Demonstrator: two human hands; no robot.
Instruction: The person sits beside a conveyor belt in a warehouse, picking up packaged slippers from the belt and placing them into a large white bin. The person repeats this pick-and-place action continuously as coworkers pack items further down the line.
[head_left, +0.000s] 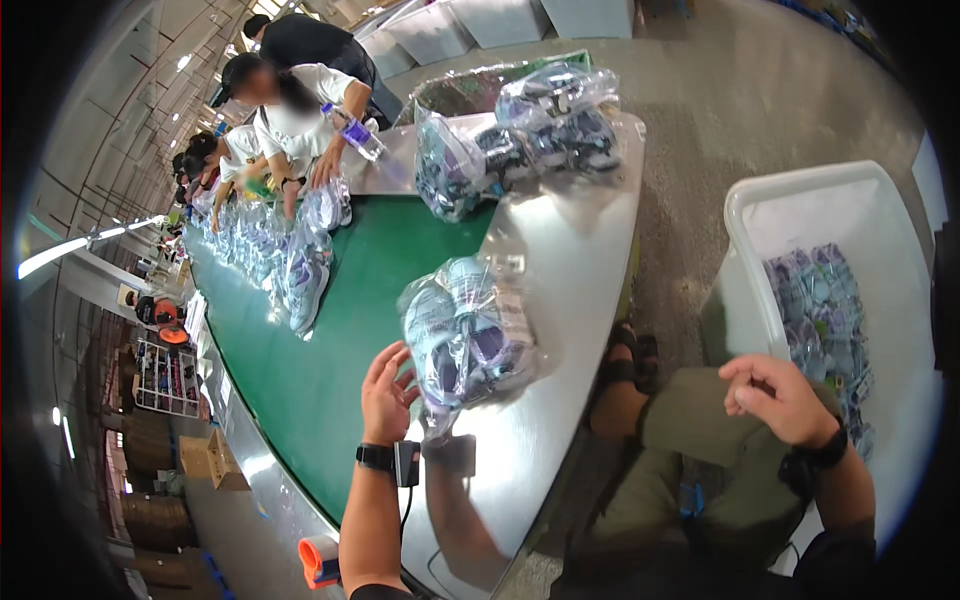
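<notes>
Your left hand [388, 398] released, fingers spread beside pale-blue-and-purple shoes in clear plastic [468, 335], contact unclear, right hand [778, 398] half-curled, empty

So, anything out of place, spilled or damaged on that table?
I see nothing spilled or damaged. One oddity: beyond the bagged shoes near the left hand, a drink bottle sits on the metal border, a stray drink among packed footwear.

Beyond the far edge of our bench [575, 250], we see white bins [500, 22] on a grey floor [700, 110]; past its left edge, a wire rack [165, 380], cardboard boxes [226, 463] and a glowing strip light [60, 253].
</notes>
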